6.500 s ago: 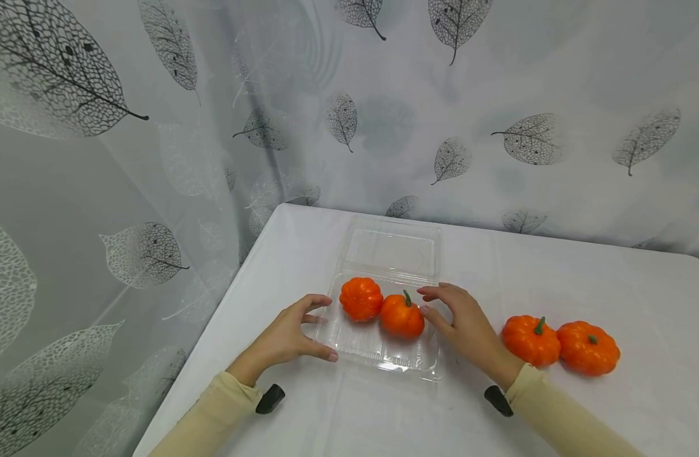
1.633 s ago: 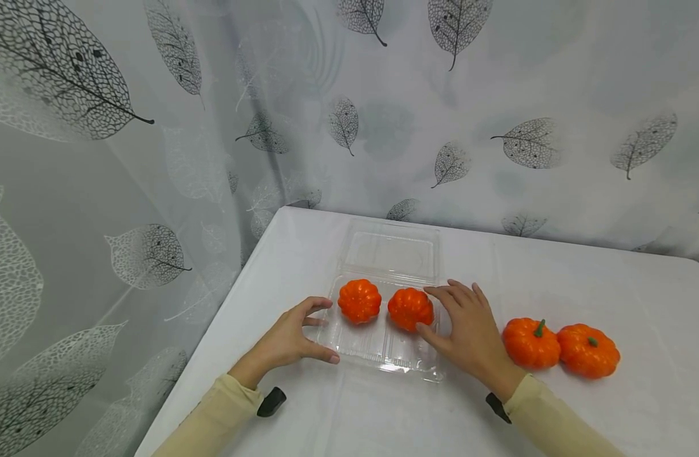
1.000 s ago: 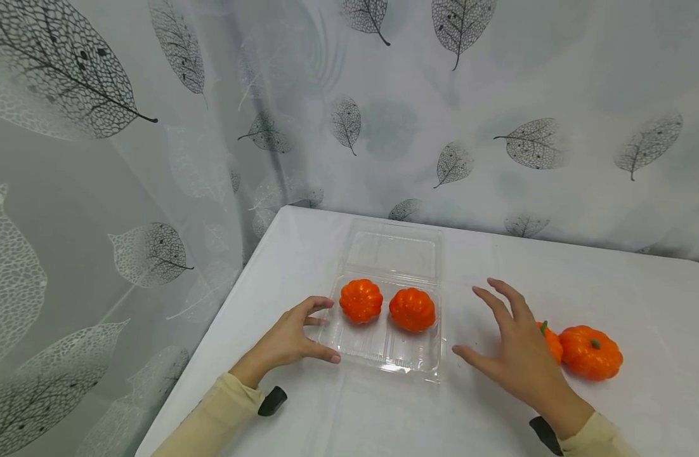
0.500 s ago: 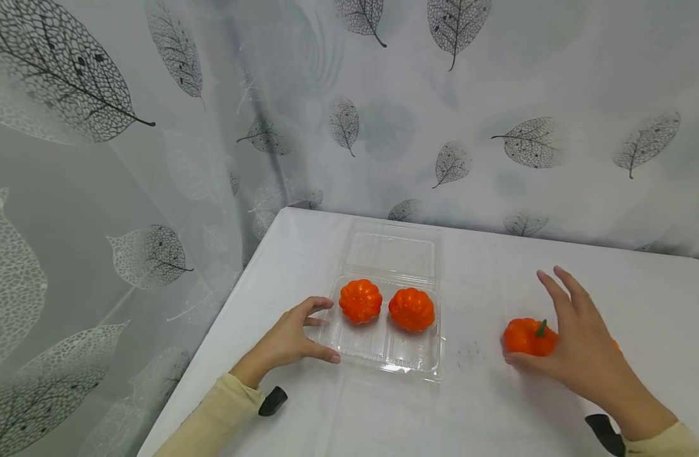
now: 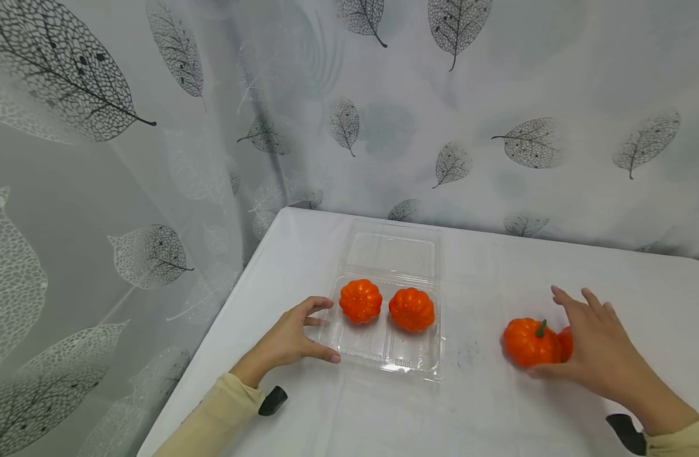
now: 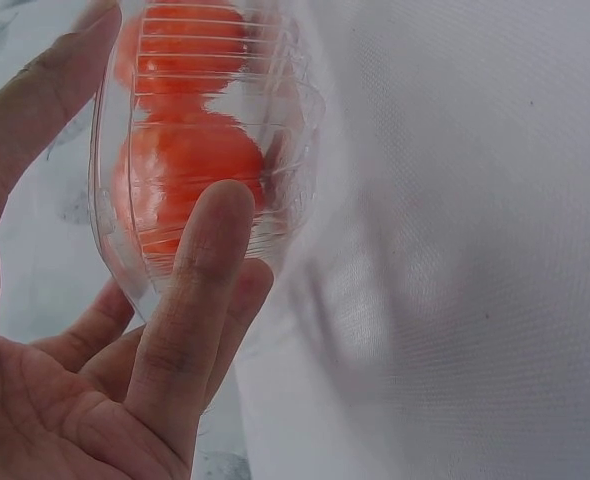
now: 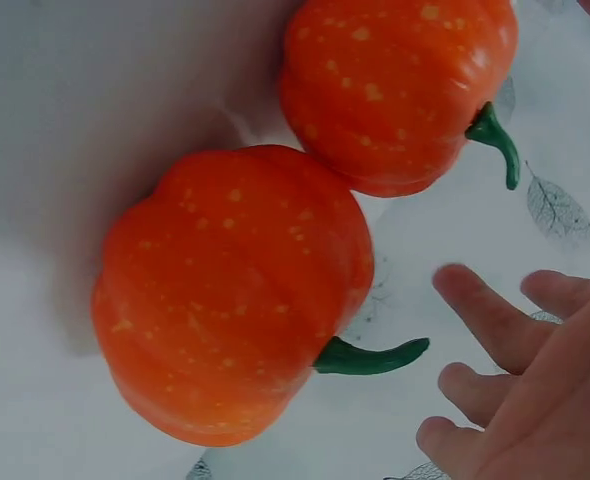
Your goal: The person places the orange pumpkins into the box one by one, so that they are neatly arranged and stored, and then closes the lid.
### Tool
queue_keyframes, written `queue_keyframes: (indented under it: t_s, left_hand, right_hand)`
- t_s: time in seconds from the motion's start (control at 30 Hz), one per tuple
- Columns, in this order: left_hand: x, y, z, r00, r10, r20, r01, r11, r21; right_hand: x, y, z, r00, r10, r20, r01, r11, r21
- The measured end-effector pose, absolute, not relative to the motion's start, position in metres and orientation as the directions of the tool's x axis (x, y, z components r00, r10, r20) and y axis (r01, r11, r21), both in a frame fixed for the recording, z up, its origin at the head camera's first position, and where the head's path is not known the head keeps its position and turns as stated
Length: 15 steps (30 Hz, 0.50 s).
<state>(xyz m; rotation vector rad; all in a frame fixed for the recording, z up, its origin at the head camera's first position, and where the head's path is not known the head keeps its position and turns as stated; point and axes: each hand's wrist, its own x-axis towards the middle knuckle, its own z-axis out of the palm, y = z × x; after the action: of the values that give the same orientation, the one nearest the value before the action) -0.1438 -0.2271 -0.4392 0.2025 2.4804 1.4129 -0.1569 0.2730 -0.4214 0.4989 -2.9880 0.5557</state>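
A clear plastic clamshell box (image 5: 355, 346) lies with its lid folded back. Inside it sit two orange toy pumpkins, one on the left (image 5: 361, 301) and one on the right (image 5: 411, 310), no stems showing in the head view. My left hand (image 5: 289, 336) is spread at the box's left side; in the left wrist view its fingers (image 6: 190, 290) lie against the clear wall. To the right, my right hand (image 5: 603, 349) is spread over a toy pumpkin (image 5: 566, 343), hiding most of it. Another, green-stemmed pumpkin (image 5: 526, 343) touches that one. In the right wrist view the fingers stand apart from both stems.
The lid (image 5: 392, 254) extends toward the back of the white table (image 5: 475, 406). A leaf-patterned curtain (image 5: 395, 127) hangs behind and to the left. Dark wrist devices show below the left sleeve (image 5: 221, 406) and by the right sleeve (image 5: 680, 441).
The box's right pumpkin was turned and shifted right, its stem leaving view. My right hand then let go and moved right to the two outside pumpkins. The left hand stays put.
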Motion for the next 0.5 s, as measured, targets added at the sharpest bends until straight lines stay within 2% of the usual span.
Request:
queue_keyframes:
  t_s: [0.5]
  left_hand:
    - [-0.144, -0.227, -0.44, -0.953, 0.253, -0.169, -0.017, 0.51, 0.86]
  right_hand:
    - [-0.155, 0.281, -0.434, -0.955, -0.297, -0.023, -0.282, 0.927, -0.247]
